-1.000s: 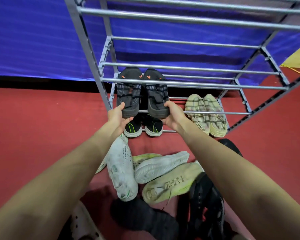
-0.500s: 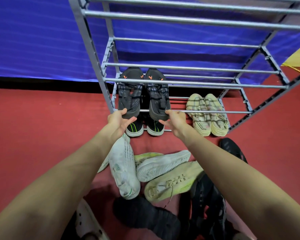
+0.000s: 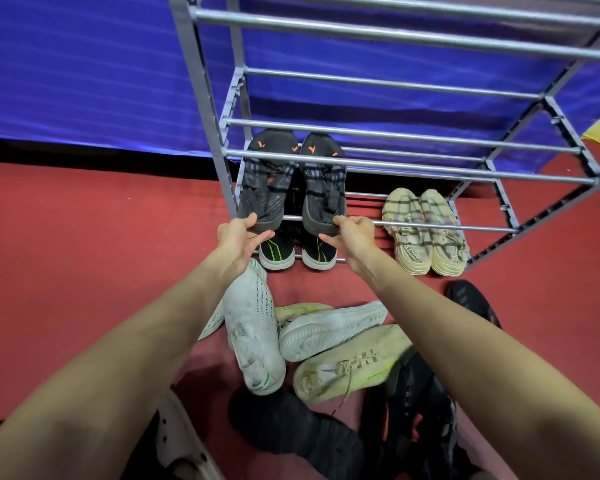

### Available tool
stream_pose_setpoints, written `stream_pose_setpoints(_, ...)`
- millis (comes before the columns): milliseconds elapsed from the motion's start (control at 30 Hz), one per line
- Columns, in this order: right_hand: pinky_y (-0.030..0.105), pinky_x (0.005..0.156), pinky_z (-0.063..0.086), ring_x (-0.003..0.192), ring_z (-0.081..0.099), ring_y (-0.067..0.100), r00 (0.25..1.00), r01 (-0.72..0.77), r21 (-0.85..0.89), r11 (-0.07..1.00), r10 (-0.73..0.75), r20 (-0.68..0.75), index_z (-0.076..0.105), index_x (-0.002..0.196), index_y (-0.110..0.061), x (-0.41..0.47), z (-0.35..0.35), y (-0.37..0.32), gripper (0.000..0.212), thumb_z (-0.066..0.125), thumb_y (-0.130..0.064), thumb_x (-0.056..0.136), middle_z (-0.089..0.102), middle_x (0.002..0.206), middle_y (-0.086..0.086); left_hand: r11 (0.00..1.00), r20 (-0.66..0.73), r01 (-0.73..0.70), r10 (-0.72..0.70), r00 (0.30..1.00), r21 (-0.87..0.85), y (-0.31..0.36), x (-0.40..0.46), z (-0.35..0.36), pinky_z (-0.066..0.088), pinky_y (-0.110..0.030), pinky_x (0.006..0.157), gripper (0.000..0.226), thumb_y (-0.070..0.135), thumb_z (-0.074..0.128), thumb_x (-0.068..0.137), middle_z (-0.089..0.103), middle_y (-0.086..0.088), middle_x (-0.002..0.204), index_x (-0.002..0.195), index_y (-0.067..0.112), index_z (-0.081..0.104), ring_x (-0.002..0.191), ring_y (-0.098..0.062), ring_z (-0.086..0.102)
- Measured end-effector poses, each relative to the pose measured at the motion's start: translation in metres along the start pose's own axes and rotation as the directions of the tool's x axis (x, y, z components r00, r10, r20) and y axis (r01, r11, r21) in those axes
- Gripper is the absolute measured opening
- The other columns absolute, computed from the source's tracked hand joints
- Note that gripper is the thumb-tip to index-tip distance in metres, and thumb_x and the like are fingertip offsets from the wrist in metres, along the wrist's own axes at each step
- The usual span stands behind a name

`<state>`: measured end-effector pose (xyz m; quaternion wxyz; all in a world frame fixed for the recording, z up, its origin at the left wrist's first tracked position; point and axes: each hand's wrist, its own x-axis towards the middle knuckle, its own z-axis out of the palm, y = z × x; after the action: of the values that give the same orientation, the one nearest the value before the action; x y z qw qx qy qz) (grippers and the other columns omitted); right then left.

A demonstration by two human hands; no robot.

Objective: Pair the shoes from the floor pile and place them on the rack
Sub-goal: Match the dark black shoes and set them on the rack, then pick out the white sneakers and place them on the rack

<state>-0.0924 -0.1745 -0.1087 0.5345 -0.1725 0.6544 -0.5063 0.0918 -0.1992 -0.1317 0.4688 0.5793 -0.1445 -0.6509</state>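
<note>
My 2 hands at the rack's [image 3: 201, 109] left end.
My left hand [image 3: 238, 237] and right hand [image 3: 355, 233] each pinch 1 black shoe's [image 3: 265, 188] heel.

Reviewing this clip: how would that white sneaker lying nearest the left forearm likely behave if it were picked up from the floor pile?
The white sneaker looks like a perforated knit or mesh upper, so probably light, with soft sides that give under the fingers. Its thick sole likely stays fairly stiff. It leans on the overturned white shoe, so lifting it may shift that neighbour.
</note>
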Motion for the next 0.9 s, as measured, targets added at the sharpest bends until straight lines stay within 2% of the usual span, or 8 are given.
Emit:
stream_pose_setpoints(233, 0.043, 0.092, 0.054, 0.082, 0.061, 0.025, 0.998, -0.022, 0.015, 1.000, 0.021, 0.061, 0.042, 0.069, -0.007, -0.008, 0.022, 0.013, 0.028, 0.046, 0.004, 0.094, 0.057, 0.094, 0.015, 0.999, -0.006, 0.033, -0.033, 0.999, -0.040, -0.005, -0.005, 0.002, 0.055, -0.035, 0.087, 0.042, 0.003, 0.054, 0.094, 0.059, -0.028, 0.098, 0.130, -0.015, 0.040, 0.102, -0.047, 0.064)
stream_pose_setpoints(400, 0.038, 0.088, 0.055, 0.076, 0.064, 0.022, 0.998, -0.026, -0.025, 0.999, 0.027, 0.061, 0.046, 0.067, -0.008, -0.007, 0.024, 0.015, 0.029, 0.049, 0.001, 0.094, 0.060, 0.091, 0.012, 1.000, 0.010, 0.023, -0.023, 1.000, -0.002, -0.007, -0.010, 0.004, 0.059, -0.033, 0.082, 0.053, 0.015, 0.057, 0.094, 0.053, -0.040, 0.122, 0.134, -0.015, 0.036, 0.103, -0.041, 0.065)
stream_pose_setpoints(467, 0.036, 0.085, 0.056, 0.086, 0.064, 0.026, 0.999, -0.016, -0.049, 0.999, 0.019, 0.048, 0.048, 0.068, -0.008, -0.007, 0.022, 0.014, 0.027, 0.050, -0.001, 0.094, 0.062, 0.094, 0.014, 0.996, 0.024, 0.029, -0.032, 0.999, 0.086, -0.008, -0.011, 0.002, 0.060, -0.032, 0.080, 0.058, 0.024, 0.056, 0.095, 0.057, -0.038, 0.120, 0.134, -0.014, 0.038, 0.099, -0.036, 0.067)
stream_pose_setpoints(567, 0.036, 0.086, 0.056, 0.076, 0.062, 0.024, 0.999, -0.001, -0.111, 0.994, 0.006, 0.051, 0.048, 0.073, -0.008, -0.008, 0.017, 0.012, 0.024, 0.052, -0.014, 0.096, 0.058, 0.081, 0.007, 0.966, 0.062, 0.038, -0.056, 0.996, 0.255, -0.006, -0.015, -0.001, 0.058, -0.034, 0.081, 0.064, 0.041, 0.048, 0.096, 0.061, -0.030, 0.121, 0.139, -0.006, 0.038, 0.106, -0.034, 0.065)
stream_pose_setpoints(667, 0.038, 0.078, 0.054, 0.081, 0.060, 0.026, 0.998, 0.029, -0.287, 0.958, -0.013, 0.055, 0.050, 0.099, -0.008, -0.003, 0.007, 0.014, 0.029, 0.049, -0.037, 0.095, 0.055, 0.082, 0.003, 0.898, 0.007, 0.009, -0.013, 1.000, 0.441, -0.011, -0.023, -0.006, 0.054, -0.039, 0.077, 0.059, 0.049, 0.031, 0.099, 0.065, -0.020, 0.111, 0.128, 0.000, 0.047, 0.096, -0.032, 0.065)
stream_pose_setpoints(733, 0.039, 0.079, 0.049, 0.085, 0.054, 0.025, 0.998, 0.065, -0.449, 0.891, -0.062, 0.021, 0.047, 0.103, -0.010, -0.002, -0.011, 0.021, 0.035, 0.049, -0.044, 0.091, 0.050, 0.078, 0.000, 0.827, -0.068, -0.037, 0.090, 0.994, 0.561, -0.022, -0.032, -0.014, 0.054, -0.040, 0.073, 0.045, 0.042, 0.033, 0.098, 0.066, -0.017, 0.096, 0.100, 0.003, 0.057, 0.077, -0.029, 0.065)
stream_pose_setpoints(800, 0.041, 0.089, 0.048, 0.093, 0.052, 0.023, 0.996, 0.072, -0.563, 0.823, -0.086, 0.001, 0.047, 0.113, -0.008, -0.010, -0.038, 0.035, 0.040, 0.050, -0.042, 0.091, 0.053, 0.092, 0.002, 0.667, -0.083, -0.074, 0.201, 0.976, 0.741, -0.040, -0.039, -0.025, 0.055, -0.042, 0.080, 0.035, 0.033, 0.038, 0.090, 0.069, -0.016, 0.093, 0.083, 0.006, 0.058, 0.078, -0.033, 0.066)
stream_pose_setpoints(900, 0.049, 0.098, 0.047, 0.102, 0.055, 0.028, 0.998, 0.042, -0.674, 0.738, -0.063, -0.007, 0.043, 0.125, 0.000, -0.035, -0.084, 0.062, 0.045, 0.051, -0.031, 0.093, 0.054, 0.110, 0.011, 0.480, -0.049, -0.064, 0.219, 0.974, 0.875, -0.067, -0.061, -0.034, 0.047, -0.035, 0.085, 0.036, 0.020, 0.041, 0.085, 0.066, -0.009, 0.104, 0.111, 0.001, 0.058, 0.097, -0.030, 0.062)
